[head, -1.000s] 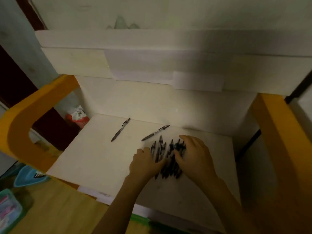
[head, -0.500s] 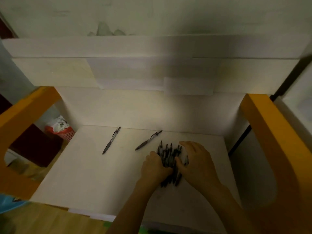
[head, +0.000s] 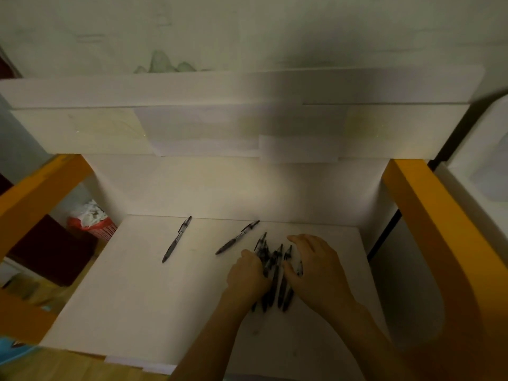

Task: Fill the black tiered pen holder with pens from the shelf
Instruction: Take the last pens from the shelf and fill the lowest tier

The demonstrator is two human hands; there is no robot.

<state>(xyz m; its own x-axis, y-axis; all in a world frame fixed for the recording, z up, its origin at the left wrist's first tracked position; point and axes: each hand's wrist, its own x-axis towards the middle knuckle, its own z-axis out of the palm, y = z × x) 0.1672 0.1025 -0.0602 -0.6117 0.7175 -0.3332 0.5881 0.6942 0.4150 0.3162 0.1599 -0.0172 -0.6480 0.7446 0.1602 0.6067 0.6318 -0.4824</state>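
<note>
Both hands are working a pile of black pens (head: 275, 273) lying on the white shelf (head: 132, 298), right of centre. Left hand (head: 248, 273) is closing its curled-finger grip on the pile's 9 o'clock side, grasping pens. Right hand (head: 316, 266) is cupping the 3 o'clock side, fingers curving over the pens, thumb tucking against them. Two loose pens are lying apart at 10 o'clock: nearer pen (head: 237, 237) just beside the pile, far pen (head: 177, 239) well apart. Red basket (head: 94, 229) is sitting beyond the orange frame (head: 428, 215), far left.
</note>
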